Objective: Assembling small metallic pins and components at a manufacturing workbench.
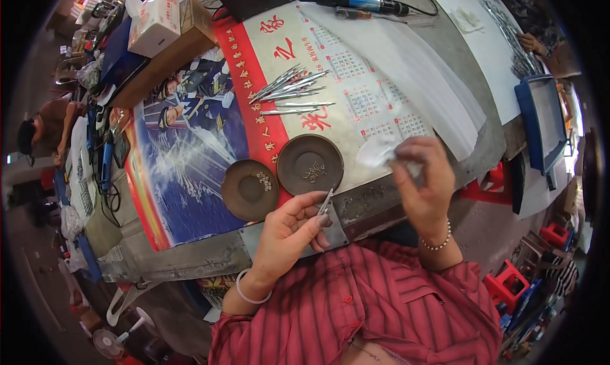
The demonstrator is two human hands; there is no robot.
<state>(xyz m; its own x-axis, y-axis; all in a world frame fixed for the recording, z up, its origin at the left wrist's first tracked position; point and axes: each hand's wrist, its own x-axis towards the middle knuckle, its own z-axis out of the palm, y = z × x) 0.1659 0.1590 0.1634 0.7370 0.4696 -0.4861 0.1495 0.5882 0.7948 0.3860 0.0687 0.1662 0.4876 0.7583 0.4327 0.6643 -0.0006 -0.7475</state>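
My left hand (286,234) pinches a slim silver metal piece (326,201) upright between thumb and fingers, just in front of the larger brown round dish (289,154). A few thin small metal bits (313,172) lie in that dish. Beside it, the smaller brown dish (238,196) holds several tiny pale pieces (264,181). To the right, over the table's near edge, my right hand (427,184) is closed on a white crumpled tissue or cloth (379,152); its fingers are slightly blurred. Farther back lies a loose pile of slim pointed silver pieces (292,88).
A printed poster sheet (190,193) covers the table, with white sheets (438,91) at the right. A wooden box with a tissue pack (154,23) stands back left. A blue handheld power tool (356,2) lies at the back, a blue tray (540,120) at the far right. Another person's hand (532,44) shows there.
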